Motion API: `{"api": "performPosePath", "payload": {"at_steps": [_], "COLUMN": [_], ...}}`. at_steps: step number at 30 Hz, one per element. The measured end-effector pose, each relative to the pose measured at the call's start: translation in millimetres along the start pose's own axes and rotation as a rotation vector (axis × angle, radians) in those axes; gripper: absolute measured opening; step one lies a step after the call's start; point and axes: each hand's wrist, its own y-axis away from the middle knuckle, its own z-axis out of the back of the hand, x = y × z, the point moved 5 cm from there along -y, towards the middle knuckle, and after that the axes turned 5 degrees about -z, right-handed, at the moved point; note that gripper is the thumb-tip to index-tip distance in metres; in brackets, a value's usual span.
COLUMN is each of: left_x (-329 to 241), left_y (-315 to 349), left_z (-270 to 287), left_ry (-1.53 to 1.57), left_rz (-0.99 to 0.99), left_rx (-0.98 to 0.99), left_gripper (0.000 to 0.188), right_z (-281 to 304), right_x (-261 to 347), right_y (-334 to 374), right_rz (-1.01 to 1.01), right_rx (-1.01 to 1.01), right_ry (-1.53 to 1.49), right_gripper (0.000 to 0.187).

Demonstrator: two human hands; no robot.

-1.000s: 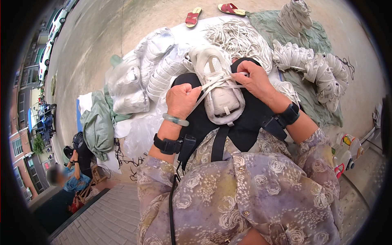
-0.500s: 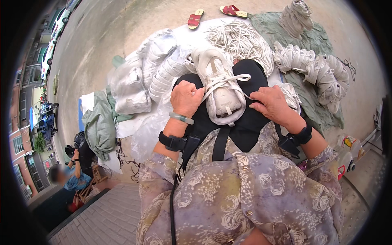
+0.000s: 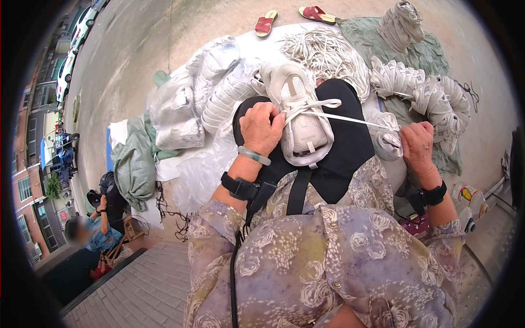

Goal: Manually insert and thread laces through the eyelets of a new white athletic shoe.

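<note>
On the black apron (image 3: 350, 136) over my lap lies a pale beige-white sneaker (image 3: 308, 136), its heel toward me. A white shoelace (image 3: 358, 121) runs taut from the sneaker's lacing to my right hand (image 3: 417, 143), whose closed fingers grip it out to the right. My left hand (image 3: 262, 127) is closed beside the sneaker's left edge, at the lacing; its fingertips pinch the lace there. A loose loop of lace stands out at the sneaker's right side.
A heap of loose white laces (image 3: 328, 57) lies beyond my knees. Plastic-wrapped white shoes (image 3: 178, 117) are at the left. Bundled shoes (image 3: 394, 79) lie on green sheeting (image 3: 432, 52) at the right. Red slippers (image 3: 266, 23) lie farther off. Another person (image 3: 98, 232) sits at far left.
My right hand has moved outward to the right, drawing the shoelace out into a long straight line. My left hand stays by the sneaker, shifted slightly with the view.
</note>
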Motion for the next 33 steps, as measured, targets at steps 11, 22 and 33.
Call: {"api": "performPosePath", "payload": {"at_steps": [11,22,33], "left_x": [-10.2,-10.8,-25.1], "left_y": [3.0,6.4,-12.9], "left_z": [-8.9,-8.6,-5.9], "left_ry": [0.287,0.360,0.146], "left_rz": [-0.124,-0.081,-0.124], "left_rx": [-0.108,-0.103,-0.023], "left_gripper": [0.011,0.013,0.011], "right_z": [44.9,-16.6,-40.5], "right_x": [-4.9,-15.9,89.9], "right_y": [14.4,46.4,-85.4], "right_rz": [-0.077,-0.257,0.030], "right_rx": [-0.117,0.325,-0.013], "right_ry": [0.115,-0.225,-0.566], "right_gripper": [0.006,0.011,0.024]}}
